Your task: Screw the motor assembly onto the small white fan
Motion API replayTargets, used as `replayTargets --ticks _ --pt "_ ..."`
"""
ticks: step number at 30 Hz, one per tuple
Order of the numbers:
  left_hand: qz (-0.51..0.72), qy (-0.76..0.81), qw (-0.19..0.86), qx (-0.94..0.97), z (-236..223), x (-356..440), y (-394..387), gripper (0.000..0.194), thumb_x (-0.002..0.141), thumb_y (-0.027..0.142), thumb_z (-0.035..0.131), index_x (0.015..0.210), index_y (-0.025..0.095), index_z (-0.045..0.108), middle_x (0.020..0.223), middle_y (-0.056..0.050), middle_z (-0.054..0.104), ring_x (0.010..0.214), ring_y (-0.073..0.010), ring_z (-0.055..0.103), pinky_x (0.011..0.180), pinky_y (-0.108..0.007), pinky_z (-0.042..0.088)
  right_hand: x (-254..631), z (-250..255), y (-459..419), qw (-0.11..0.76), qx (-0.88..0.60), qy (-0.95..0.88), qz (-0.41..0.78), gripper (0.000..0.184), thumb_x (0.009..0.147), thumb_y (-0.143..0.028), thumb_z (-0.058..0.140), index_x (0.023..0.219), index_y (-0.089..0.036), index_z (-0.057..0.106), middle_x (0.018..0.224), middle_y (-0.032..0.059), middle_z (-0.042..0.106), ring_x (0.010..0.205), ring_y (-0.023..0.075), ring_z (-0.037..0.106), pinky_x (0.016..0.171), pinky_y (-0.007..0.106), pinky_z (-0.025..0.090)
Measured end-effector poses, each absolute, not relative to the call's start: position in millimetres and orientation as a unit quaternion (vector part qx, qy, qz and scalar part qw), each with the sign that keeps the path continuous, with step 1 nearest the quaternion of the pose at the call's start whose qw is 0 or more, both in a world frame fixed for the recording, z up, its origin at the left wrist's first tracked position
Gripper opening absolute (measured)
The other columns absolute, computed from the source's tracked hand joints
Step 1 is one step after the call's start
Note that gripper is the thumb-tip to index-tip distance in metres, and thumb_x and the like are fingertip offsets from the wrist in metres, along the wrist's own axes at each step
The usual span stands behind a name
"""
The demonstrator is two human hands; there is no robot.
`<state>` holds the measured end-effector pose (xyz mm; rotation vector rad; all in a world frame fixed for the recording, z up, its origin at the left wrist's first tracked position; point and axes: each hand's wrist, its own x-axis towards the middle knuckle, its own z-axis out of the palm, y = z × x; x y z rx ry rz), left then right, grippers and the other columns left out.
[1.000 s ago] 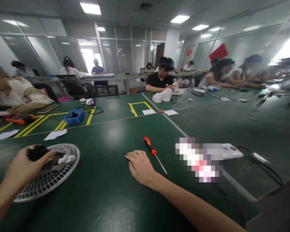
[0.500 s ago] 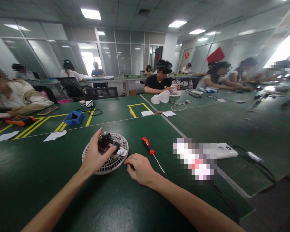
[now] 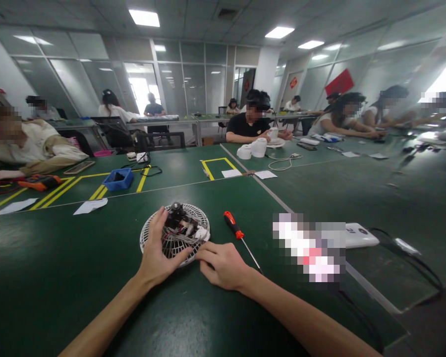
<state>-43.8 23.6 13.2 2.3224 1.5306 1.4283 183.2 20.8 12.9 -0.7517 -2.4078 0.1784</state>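
Left hand (image 3: 159, 253): mine, fingers spread over the near left rim of the grille, thumb hooked at its edge.
Right hand (image 3: 223, 264): mine, fingertips drawn together, pinching the grille's near right rim.
Table (image 3: 78, 277): green; the grille lies flat on it, in front of me.
Grille (image 3: 154, 233): white, round. I judge it best to press evenly on both sides so it cannot spin.
Motor (image 3: 181, 228): dark block with wires at the centre; details blurred.
Screwdriver (image 3: 236, 232): red handle, just right of the grille, untouched.
Hidden: the rim under my palms.
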Motion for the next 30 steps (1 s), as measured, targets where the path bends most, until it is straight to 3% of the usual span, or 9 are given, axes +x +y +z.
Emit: replayTargets --ticks 10,15,20,25,30 --pt "0.377 0.403 0.035 0.834 18.3 -44.1 17.1 0.097 0.089 0.055 0.064 0.162 0.034 0.004 0.172 -0.013 -0.001 0.158 -0.0406 0.01 0.121 -0.065 0.027 177.0 9.0 15.1 0.283 -0.247 -0.927 0.023 0.021 0.09 -0.013 0.048 0.094 -0.019 0.068 0.095 0.0058 0.076 0.074 0.0166 0.068 0.06 0.026 0.049" --pt "0.36 0.397 0.007 0.844 10.7 -49.0 13.1 0.098 0.088 0.053 0.065 0.162 0.033 0.005 0.172 -0.013 -0.005 0.157 -0.0427 0.009 0.12 -0.069 0.026 177.8 6.6 15.9 0.302 -0.234 -0.924 0.024 0.019 0.091 -0.013 0.049 0.092 -0.017 0.067 0.092 0.0056 0.075 0.072 0.0165 0.067 0.059 0.026 0.048" --pt "0.391 0.343 -0.05 0.852 1.7 -55.5 5.3 0.094 0.087 0.044 0.069 0.162 0.03 0.014 0.171 -0.016 0.006 0.156 -0.0461 0.015 0.117 -0.073 0.028 180.0 9.1 18.4 0.335 -0.225 -0.915 0.024 0.021 0.089 -0.01 0.048 0.094 -0.018 0.066 0.092 0.0054 0.075 0.072 0.0161 0.068 0.06 0.025 0.048" --pt "0.441 0.306 -0.14 0.832 1.3 -50.3 -0.7 0.091 0.078 0.017 0.078 0.156 0.031 0.032 0.162 -0.014 0.031 0.152 -0.0442 0.028 0.118 -0.073 0.03 179.1 8.7 18.6 0.343 -0.222 -0.912 0.026 0.02 0.09 -0.01 0.046 0.093 -0.018 0.065 0.086 0.0049 0.074 0.069 0.0162 0.067 0.058 0.025 0.047" --pt "0.436 0.305 -0.193 0.824 4.3 -44.3 -3.4 0.05 0.079 0.013 0.077 0.126 0.02 0.062 0.138 -0.016 0.054 0.141 -0.0391 0.045 0.116 -0.067 0.038 176.4 7.4 15.5 0.345 -0.23 -0.909 0.033 0.018 0.092 -0.011 0.044 0.095 -0.017 0.06 0.079 0.0037 0.071 0.065 0.0162 0.064 0.057 0.025 0.044"
